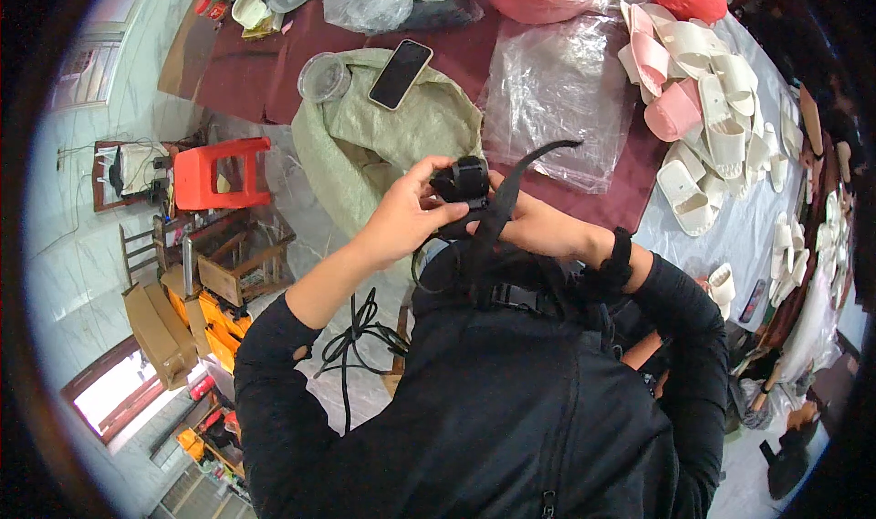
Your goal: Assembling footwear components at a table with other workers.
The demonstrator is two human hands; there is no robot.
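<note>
Our left hand (pixel 406 211) has its fingers closed on a compact, rounded black device (pixel 469 181), thumb below, other fingers along its left side. Our right hand (pixel 543 227) comes in at the device's right; a long, flat black strap (pixel 506 195) crosses over it and hides some fingers, so we can't tell how tightly they grip. Device is up between our two hands, just in front of our black zip jacket (pixel 511 400). Black band (pixel 620 259) on our right wrist.

Beyond the hands, we've got a pale green woven sack (pixel 365 127) partly on the dark red covered surface (pixel 239 81). A dark-screened phone (pixel 401 74) and a round clear plastic tub (pixel 324 78) rest on the sack, side by side. Right of it, flat clear plastic bags (pixel 557 99); further right, heaped white and pink slip-on sandals (pixel 727 142). Left side: red plastic stool (pixel 219 174). Looped black cord (pixel 360 338) shows below our left forearm.
</note>
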